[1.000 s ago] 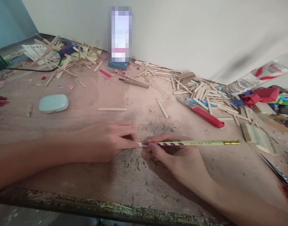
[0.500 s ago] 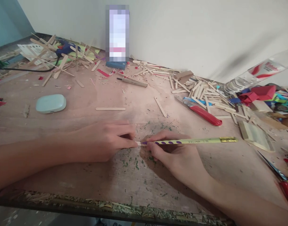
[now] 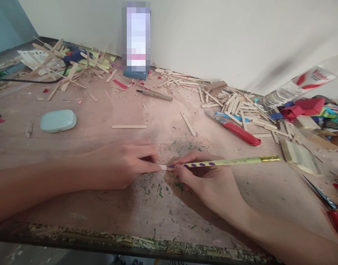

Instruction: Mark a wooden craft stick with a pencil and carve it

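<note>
Head view: centre frame, left hand (image 3: 121,163) grip pinched on a pale stick (image 3: 163,167) on the bench (image 3: 102,206); right hand (image 3: 210,184) grip closed around a pencil (image 3: 235,161) touching it.

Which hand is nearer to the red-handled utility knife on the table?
Right. The right hand sits in front of the red-handled utility knife, slightly left; the left hand is much farther left.

Nothing reads clearly. The plastic bottle (image 3: 301,86) at the right edge of the frame bears a red label with white script (too blurred to spell out). The pencil (image 3: 226,161) carries small dark print, illegible.
</note>
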`<action>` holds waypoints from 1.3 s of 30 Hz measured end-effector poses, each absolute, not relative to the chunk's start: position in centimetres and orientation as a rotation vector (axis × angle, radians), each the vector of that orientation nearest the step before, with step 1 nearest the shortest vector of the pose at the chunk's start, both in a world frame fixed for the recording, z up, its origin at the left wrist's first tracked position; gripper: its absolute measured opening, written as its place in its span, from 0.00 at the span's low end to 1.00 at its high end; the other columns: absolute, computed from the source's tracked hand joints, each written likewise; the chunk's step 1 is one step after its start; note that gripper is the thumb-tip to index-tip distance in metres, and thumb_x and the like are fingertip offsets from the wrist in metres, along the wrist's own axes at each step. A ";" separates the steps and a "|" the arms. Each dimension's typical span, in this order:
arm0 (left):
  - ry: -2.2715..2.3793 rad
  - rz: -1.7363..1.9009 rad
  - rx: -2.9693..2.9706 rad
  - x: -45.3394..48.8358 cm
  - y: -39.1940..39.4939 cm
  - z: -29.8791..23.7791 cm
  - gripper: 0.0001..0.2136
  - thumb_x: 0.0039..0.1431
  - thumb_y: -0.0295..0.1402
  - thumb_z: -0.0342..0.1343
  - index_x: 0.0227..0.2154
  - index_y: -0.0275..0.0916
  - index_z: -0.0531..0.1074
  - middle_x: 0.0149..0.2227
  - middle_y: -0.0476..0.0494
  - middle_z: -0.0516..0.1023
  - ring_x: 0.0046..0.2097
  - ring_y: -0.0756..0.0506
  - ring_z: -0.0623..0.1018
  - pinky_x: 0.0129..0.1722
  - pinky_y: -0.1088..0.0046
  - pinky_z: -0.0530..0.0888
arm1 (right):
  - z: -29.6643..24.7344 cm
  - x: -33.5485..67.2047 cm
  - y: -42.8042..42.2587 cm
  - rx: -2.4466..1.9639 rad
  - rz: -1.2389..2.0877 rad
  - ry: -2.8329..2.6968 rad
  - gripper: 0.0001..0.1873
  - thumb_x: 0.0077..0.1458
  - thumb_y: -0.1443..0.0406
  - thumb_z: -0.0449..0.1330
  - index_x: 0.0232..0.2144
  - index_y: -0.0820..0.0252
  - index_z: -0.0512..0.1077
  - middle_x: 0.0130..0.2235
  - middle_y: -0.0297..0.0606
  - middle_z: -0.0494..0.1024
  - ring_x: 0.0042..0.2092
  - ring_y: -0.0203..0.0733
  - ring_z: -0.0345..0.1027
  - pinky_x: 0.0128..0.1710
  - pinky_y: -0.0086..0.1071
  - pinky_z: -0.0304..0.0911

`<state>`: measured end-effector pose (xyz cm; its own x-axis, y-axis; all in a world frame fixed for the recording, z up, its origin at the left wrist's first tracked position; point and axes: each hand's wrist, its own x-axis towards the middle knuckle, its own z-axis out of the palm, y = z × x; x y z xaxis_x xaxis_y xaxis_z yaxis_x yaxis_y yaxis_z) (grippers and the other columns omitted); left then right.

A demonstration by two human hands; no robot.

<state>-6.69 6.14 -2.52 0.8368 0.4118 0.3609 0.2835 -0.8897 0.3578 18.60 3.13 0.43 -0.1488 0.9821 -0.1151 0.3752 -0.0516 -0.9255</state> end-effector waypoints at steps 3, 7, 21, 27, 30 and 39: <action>0.528 0.627 2.722 -6.6 6.2 -2.4 0.25 0.57 0.12 0.49 0.52 0.37 0.77 0.47 0.43 0.79 0.47 0.43 0.78 0.49 0.69 0.74 | 0.4 18.6 3.1 -1.463 1.202 -1.565 0.04 0.51 0.63 0.68 0.26 0.55 0.79 0.27 0.35 0.82 0.22 0.36 0.67 0.20 0.30 0.64; 0.538 0.624 2.736 -6.4 6.2 -2.1 0.24 0.58 0.12 0.48 0.51 0.38 0.77 0.46 0.43 0.79 0.47 0.44 0.78 0.48 0.70 0.75 | 0.3 18.6 3.1 -1.456 1.216 -1.557 0.05 0.51 0.62 0.69 0.26 0.55 0.78 0.28 0.35 0.82 0.21 0.36 0.66 0.20 0.31 0.64; 0.529 0.613 2.707 -6.6 6.2 -2.7 0.25 0.58 0.12 0.48 0.53 0.39 0.76 0.47 0.43 0.78 0.47 0.44 0.77 0.48 0.70 0.73 | 0.2 18.9 3.2 -1.439 1.233 -1.568 0.05 0.52 0.63 0.68 0.26 0.56 0.77 0.29 0.36 0.83 0.22 0.35 0.66 0.20 0.30 0.64; 0.509 0.646 2.700 -6.5 6.3 -2.7 0.24 0.58 0.12 0.48 0.52 0.38 0.76 0.46 0.43 0.78 0.46 0.45 0.76 0.46 0.71 0.72 | 0.4 18.9 3.3 -1.413 1.246 -1.594 0.04 0.52 0.64 0.68 0.27 0.56 0.79 0.29 0.35 0.82 0.24 0.35 0.67 0.24 0.30 0.64; 0.513 0.652 2.701 -6.4 6.3 -2.7 0.24 0.58 0.12 0.48 0.51 0.39 0.76 0.46 0.43 0.78 0.45 0.45 0.76 0.46 0.71 0.72 | 0.3 18.7 3.4 -1.406 1.260 -1.594 0.04 0.53 0.64 0.68 0.27 0.56 0.79 0.30 0.36 0.83 0.26 0.36 0.68 0.26 0.30 0.66; 0.525 0.601 2.689 -6.6 6.1 -2.6 0.25 0.57 0.11 0.48 0.51 0.38 0.76 0.48 0.44 0.77 0.47 0.44 0.76 0.48 0.69 0.72 | 0.3 18.6 3.3 -1.413 1.250 -1.609 0.05 0.52 0.61 0.69 0.27 0.54 0.80 0.31 0.38 0.85 0.29 0.41 0.74 0.27 0.32 0.71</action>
